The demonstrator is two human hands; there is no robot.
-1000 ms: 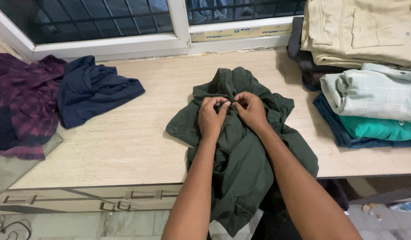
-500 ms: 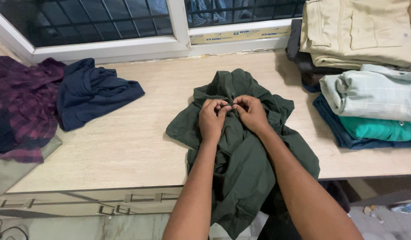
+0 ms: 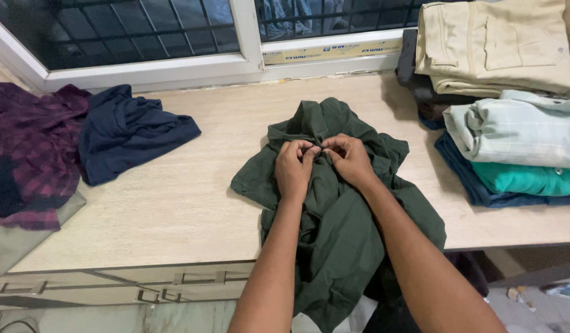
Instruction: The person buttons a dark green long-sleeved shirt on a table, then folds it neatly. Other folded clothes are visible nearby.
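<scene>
Green shirt [image 3: 340, 234] is lying crumpled mid-frame on the pale wood table [image 3: 174, 203], its bottom end hanging off the near edge. Both hands are on it up near the collar: left hand [image 3: 292, 168] and right hand [image 3: 350, 159] pinch the fabric with fingertips touching each other. Navy top [image 3: 128, 132] sits upper left beside a plaid shirt [image 3: 26, 154]; folded clothes [image 3: 513, 117] are stacked at the right.

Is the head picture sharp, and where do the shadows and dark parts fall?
Head view: sharp and evenly lit, no glare; both hands, left hand and right hand, pinch the dark green shirt without blur; soft shadow beside the folded clothes stack; the window is dark.
</scene>
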